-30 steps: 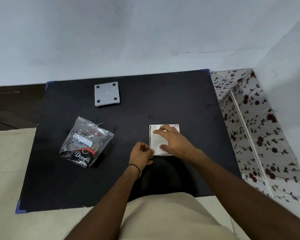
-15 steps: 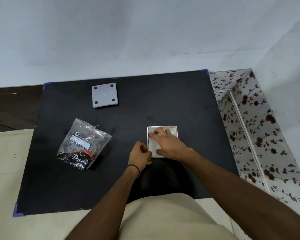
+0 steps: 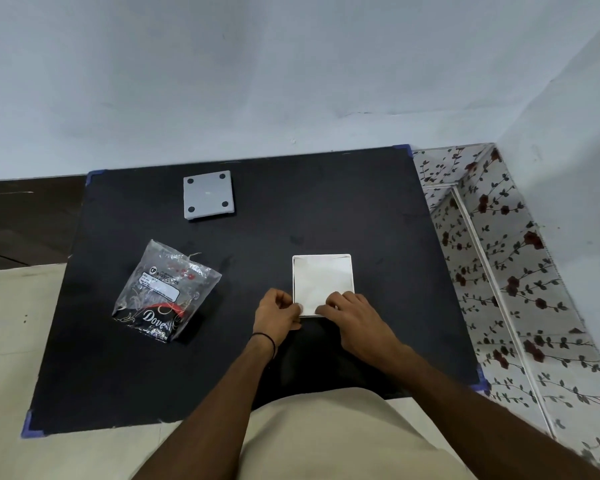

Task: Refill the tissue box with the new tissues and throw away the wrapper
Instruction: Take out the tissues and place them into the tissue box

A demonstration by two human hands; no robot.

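A white open tissue box (image 3: 350, 258) sits on the black table (image 3: 326, 209), right of centre, with white tissues (image 3: 321, 280) filling it. My left hand (image 3: 276, 310) pinches the box's near left corner. My right hand (image 3: 352, 315) rests at the near edge, its fingertips pressing on the tissues there. The empty wrapper (image 3: 160, 292), clear plastic with black "Dove" print, lies crumpled on the left of the table. A grey square lid (image 3: 208, 195) with black dots at its corners lies flat at the back.
The table stands against a white wall (image 3: 291, 81), with blue tape on its corners. A flower-patterned ledge (image 3: 499, 271) runs along its right side. Pale floor (image 3: 14, 323) shows to the left. My lap is at the near edge.
My right hand has slid back from the middle of the tissues to the box's near edge, uncovering them. My left hand stays at the near left corner.
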